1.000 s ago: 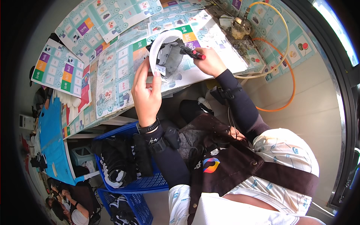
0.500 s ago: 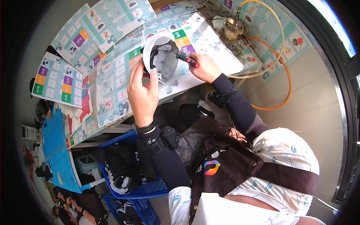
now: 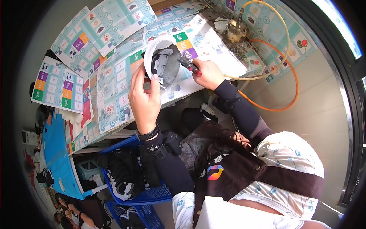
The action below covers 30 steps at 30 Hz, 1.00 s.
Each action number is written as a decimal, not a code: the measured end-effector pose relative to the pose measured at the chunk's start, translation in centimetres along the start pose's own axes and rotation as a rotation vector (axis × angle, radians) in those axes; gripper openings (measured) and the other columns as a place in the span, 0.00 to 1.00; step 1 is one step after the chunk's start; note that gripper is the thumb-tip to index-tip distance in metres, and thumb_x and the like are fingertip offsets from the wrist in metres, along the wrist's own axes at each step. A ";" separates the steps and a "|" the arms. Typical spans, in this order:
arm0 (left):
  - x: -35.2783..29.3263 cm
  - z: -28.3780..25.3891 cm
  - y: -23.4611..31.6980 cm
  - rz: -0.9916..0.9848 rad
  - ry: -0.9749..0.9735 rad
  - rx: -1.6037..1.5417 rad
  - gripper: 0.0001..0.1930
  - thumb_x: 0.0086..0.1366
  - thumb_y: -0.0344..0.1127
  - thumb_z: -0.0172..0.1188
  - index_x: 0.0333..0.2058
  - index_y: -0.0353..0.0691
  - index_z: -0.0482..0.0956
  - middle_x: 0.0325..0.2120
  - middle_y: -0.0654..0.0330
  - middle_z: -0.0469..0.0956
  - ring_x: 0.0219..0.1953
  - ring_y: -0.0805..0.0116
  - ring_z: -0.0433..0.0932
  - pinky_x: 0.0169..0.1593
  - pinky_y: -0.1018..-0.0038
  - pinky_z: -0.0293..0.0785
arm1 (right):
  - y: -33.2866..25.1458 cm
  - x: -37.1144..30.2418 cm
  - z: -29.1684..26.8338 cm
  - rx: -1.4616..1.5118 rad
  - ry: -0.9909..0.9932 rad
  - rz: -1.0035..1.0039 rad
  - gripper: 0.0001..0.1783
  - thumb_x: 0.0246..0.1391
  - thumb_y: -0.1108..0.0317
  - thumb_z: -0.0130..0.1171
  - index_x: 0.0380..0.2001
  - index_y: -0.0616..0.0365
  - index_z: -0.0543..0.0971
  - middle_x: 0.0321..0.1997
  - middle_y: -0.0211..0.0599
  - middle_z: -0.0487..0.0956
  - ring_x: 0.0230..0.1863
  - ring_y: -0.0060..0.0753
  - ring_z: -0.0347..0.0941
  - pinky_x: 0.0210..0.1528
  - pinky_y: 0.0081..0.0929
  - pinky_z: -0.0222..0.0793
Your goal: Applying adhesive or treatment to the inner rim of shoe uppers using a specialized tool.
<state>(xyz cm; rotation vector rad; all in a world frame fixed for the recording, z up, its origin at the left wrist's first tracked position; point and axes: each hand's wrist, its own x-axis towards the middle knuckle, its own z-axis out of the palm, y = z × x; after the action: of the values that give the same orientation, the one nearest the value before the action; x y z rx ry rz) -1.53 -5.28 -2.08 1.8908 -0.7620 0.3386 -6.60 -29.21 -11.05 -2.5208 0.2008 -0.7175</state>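
A shoe (image 3: 168, 68) with a thick white sole and a grey and black upper lies tipped on its side on the paper-covered bench. Its white sole curves along the left, next to my left hand (image 3: 145, 101). The fingers wrap the outside of that sole while the thumb presses on its near edge, so this hand is closed on the shoe. From the right, my right hand (image 3: 209, 73) grips a pair of pliers (image 3: 187, 65) with red handle ends. The dark jaws point left, at the shoe's grey right side; whether they touch it I cannot tell.
Printed sheets (image 3: 57, 86) overhang the bench's left side. Behind my right hand, a pot (image 3: 237, 30) stands with a yellow hose (image 3: 286, 34); an orange hose (image 3: 296, 84) loops right. Blue baskets (image 3: 152, 194) with black shoes sit below. Other people (image 3: 78, 215) are at lower left.
My right hand has turned a little, and the pliers' red ends have shifted slightly down and left. The left hand and the shoe stay nearly in place.
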 end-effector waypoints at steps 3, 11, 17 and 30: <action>0.0 -0.1 0.0 0.045 0.002 0.035 0.22 0.76 0.37 0.63 0.63 0.33 0.77 0.56 0.49 0.83 0.52 0.58 0.84 0.51 0.66 0.81 | -0.1 -0.1 0.3 -0.019 -0.041 0.007 0.11 0.51 0.67 0.58 0.36 0.61 0.81 0.27 0.56 0.82 0.34 0.63 0.82 0.42 0.58 0.76; 0.1 -0.1 0.3 -0.014 0.012 -0.016 0.23 0.74 0.33 0.63 0.65 0.33 0.76 0.57 0.49 0.82 0.46 0.62 0.85 0.48 0.66 0.82 | -0.6 0.2 0.3 0.013 -0.185 -0.015 0.10 0.49 0.69 0.57 0.33 0.60 0.82 0.27 0.57 0.82 0.35 0.64 0.81 0.42 0.57 0.76; 0.4 -0.1 0.2 0.003 0.096 0.067 0.26 0.73 0.35 0.65 0.66 0.35 0.74 0.56 0.48 0.83 0.44 0.60 0.85 0.47 0.65 0.81 | -1.0 0.7 0.2 0.119 -0.216 0.003 0.09 0.49 0.69 0.57 0.33 0.60 0.82 0.27 0.58 0.81 0.36 0.67 0.80 0.43 0.57 0.75; 2.4 -1.0 -2.0 -0.068 0.157 0.461 0.26 0.71 0.42 0.62 0.63 0.34 0.76 0.47 0.37 0.83 0.50 0.37 0.83 0.54 0.51 0.78 | -1.7 2.5 -0.4 0.533 -0.552 0.229 0.10 0.51 0.74 0.62 0.38 0.63 0.84 0.25 0.36 0.82 0.28 0.26 0.81 0.32 0.29 0.75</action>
<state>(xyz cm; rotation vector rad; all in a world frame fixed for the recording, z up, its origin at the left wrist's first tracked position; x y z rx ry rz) 1.70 -4.63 -1.79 2.2809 -0.5421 0.6551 -4.67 -28.60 -8.76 -2.0373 0.0837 0.0368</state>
